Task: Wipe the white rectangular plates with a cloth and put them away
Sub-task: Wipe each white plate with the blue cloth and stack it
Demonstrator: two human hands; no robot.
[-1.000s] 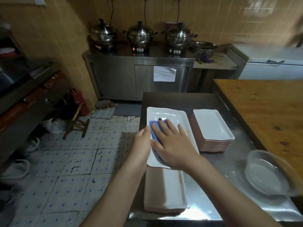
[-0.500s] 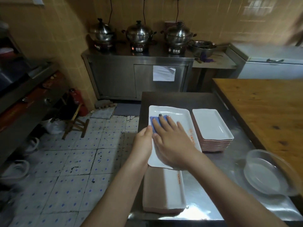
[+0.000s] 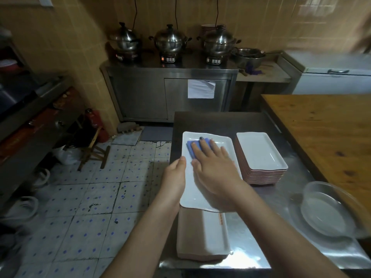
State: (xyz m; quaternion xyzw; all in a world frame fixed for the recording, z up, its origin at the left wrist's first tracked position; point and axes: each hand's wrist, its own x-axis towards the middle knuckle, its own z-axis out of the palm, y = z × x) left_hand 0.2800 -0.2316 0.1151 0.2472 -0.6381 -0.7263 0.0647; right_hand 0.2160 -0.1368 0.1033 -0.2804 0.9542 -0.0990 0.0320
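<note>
Head view, the only view. Step in hand: wiping. The working plate (image 3: 191,189) lies lengthwise on the steel desk (image 3: 200,121), its near end overlapping the near stack (image 3: 202,237) of the same white rectangular plates. The right hand (image 3: 214,169) lies flat on it, fingers (image 3: 204,145) straight and spread, pressing the blue cloth (image 3: 190,147) down near the far left corner. The left hand (image 3: 174,175) grips the plate's left rim, thumb on top; the other fingers are hidden beneath it. Judgement on technique: keep the palm flat so the cloth bears evenly, run long strokes end to end, and work the cloth into the raised rim and corners, where residue would likely collect. The left hand should hold firm, since the plate rests partly on the stack and could rock or slide off the desk edge just beside it. The far right corner looks to be outside the cloth's present reach. Once wiped, the plate probably goes onto the far stack (image 3: 261,151), just right of it. Counts: one cloth; one plate under the hands; two stacks, the far one showing about ten rims (too fine to be sure), the near one not countable; one clear bowl (image 3: 329,213) at the right; three lidded steel pots (image 3: 170,40) on the back counter; two hands.
</note>
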